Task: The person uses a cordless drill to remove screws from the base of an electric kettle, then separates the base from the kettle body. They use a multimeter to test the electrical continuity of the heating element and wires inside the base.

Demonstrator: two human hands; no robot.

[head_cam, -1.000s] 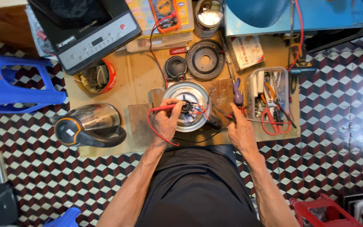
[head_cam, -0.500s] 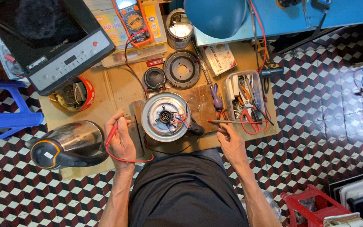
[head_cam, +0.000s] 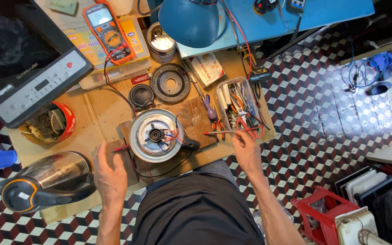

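An upturned round metal kettle base with red and blue wires at its middle lies on a wooden board. My left hand hovers left of it with fingers spread and holds nothing. A red meter probe lies on the board just past its fingertips. My right hand is to the right of the base, in front of the clear tool tray. It pinches a thin probe that points left toward the base. An orange multimeter sits at the back, with its leads running down to the board.
A black induction cooker and a red housing sit at the left, and a steel kettle lies at the front left. Two black rings, a tin and a blue lamp stand behind. A red stool is on the tiled floor.
Both hands drew away from the kettle base. The left went left and down and let go of the red probe. The right carried its probe right, toward the tool tray.
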